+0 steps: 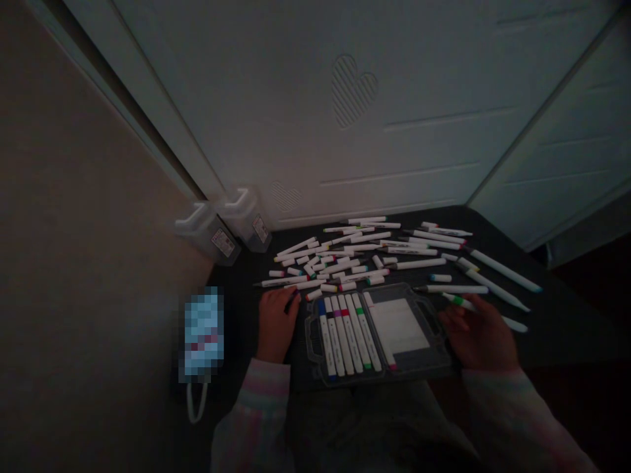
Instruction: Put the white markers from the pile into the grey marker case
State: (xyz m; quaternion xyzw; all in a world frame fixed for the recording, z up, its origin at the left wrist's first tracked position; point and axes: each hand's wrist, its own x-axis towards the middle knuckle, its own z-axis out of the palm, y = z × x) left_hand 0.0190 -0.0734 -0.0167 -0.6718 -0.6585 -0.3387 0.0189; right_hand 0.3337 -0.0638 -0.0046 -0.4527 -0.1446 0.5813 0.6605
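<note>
Right of the case (419,360), we find the right hand (480,335) closed on a green-banded marker (458,301); a careless brush could roll an uncapped marker (456,289); the left hand's (277,322) grip we cannot tell

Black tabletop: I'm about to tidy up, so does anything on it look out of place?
Yes: slim white markers, several uncapped, lie askew beyond the open clear plastic case, short white caps loose among them; that contrasts with the neat marker row inside.
</note>
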